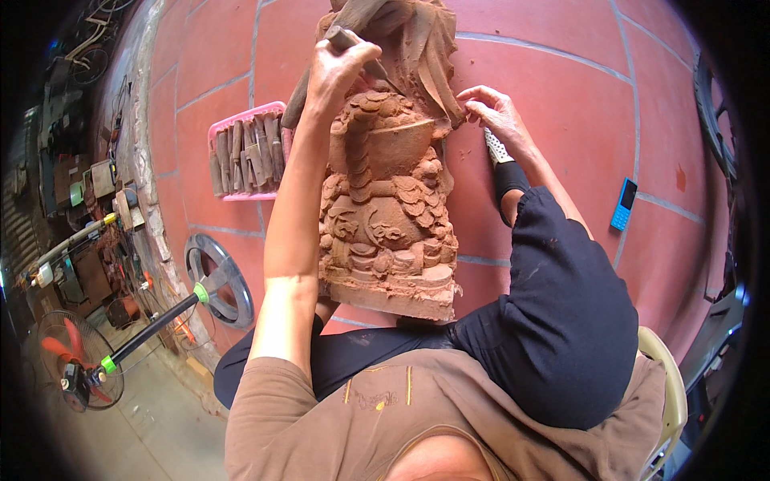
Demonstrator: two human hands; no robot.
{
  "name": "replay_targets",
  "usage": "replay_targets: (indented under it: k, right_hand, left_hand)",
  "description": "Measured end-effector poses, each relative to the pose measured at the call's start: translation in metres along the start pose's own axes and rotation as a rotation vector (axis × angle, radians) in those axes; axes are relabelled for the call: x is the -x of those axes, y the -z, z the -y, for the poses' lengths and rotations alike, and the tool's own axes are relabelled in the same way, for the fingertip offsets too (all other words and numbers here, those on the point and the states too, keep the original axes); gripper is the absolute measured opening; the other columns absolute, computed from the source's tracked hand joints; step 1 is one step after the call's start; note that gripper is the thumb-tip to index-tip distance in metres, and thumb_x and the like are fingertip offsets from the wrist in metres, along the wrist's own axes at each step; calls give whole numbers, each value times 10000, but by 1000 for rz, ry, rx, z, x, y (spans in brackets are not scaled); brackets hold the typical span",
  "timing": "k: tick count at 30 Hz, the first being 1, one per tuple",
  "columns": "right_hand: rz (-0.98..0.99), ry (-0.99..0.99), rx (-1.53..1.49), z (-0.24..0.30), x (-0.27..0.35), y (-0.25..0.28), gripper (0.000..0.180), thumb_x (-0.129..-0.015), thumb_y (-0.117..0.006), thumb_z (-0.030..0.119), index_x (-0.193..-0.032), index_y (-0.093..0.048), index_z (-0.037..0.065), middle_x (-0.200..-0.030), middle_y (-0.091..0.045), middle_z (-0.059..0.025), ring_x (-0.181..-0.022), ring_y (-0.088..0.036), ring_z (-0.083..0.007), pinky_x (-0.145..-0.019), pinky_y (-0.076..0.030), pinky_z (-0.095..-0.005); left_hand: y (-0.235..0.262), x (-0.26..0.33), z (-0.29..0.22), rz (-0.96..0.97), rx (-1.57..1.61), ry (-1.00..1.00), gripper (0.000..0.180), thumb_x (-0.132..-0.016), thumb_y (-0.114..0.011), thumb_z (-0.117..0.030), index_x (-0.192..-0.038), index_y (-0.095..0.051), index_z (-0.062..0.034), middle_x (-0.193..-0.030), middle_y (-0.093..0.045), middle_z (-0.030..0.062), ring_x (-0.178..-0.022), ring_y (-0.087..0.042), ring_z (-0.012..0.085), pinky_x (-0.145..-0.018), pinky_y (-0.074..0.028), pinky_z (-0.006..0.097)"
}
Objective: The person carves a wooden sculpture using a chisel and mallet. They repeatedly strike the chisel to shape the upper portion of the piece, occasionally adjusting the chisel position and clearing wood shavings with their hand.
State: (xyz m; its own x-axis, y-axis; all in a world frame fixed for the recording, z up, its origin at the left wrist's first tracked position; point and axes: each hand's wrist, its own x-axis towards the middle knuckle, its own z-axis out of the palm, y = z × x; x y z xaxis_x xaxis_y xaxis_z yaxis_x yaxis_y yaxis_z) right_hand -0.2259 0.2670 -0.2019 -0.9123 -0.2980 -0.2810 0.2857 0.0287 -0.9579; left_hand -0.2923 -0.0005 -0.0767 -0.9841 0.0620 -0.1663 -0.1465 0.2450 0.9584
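In front of me lies a long reddish-brown carved figure point(387, 224), cut with scales, folds and rounded shapes, with brown dust over its surface. My left hand point(338, 74) is closed around the handle of a carving chisel point(343, 38). The chisel's thin dark blade slants down to the right, toward the upper part of the carving; whether its tip touches is hard to make out. Beside the carving's upper right edge, my right hand point(499, 116) holds nothing visible. Its fingers are loosely bent and apart, with the tips close to the carving.
On the red tiled floor point(553, 104), a pink tray point(277, 107) of wooden-handled tools stands left of the carving. A blue phone point(623, 204) lies at right. Near the lower left are a fan point(72, 341) and its round base point(239, 280). Clutter lines the left wall.
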Motion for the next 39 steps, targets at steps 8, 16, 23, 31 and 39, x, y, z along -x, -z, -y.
replay_targets:
  k: [8,16,23,31,39]
  right_hand:
    - [-4,-7,-8,-4,0,1,208,-931,-588,199,-1090,-670,93,-849,-640,44,-742,-550,-44,-662,-426,-201]
    - [-10,-17,-20,-3,1,1,199,-930,-575,173,-1084,-675,96,-845,-646,38,-739,-557,-47,-649,-429,-201]
    - [-10,1,-16,-4,0,0,203,-920,-566,155,-1078,-680,99,-852,-653,28,-733,-564,-53,-637,-435,-205]
    - [-32,-24,-24,-7,3,3,206,-920,-560,151,-1080,-681,104,-843,-652,31,-731,-559,-53,-644,-442,-209]
    - [-24,-26,-2,-3,6,2,202,-922,-564,159,-1078,-682,110,-859,-662,31,-736,-558,-54,-657,-446,-210]
  left_hand:
    - [11,-3,8,-77,63,-51,136,-808,-729,-148,-836,-645,-45,-769,-694,110,-550,-657,156,-459,-514,240]
    - [11,-5,7,-252,163,-171,144,-843,-717,-147,-813,-635,-31,-735,-689,110,-527,-641,143,-487,-510,222]
    - [12,10,-29,-69,-96,-77,172,-838,-726,-177,-787,-619,-52,-678,-671,81,-508,-618,111,-456,-467,210]
    - [10,21,-22,-70,-137,-44,163,-839,-733,-159,-779,-617,-62,-683,-676,60,-534,-604,81,-468,-462,200]
    - [11,37,-15,-127,-79,-81,170,-866,-717,-188,-794,-619,-69,-667,-671,50,-538,-591,54,-469,-465,184]
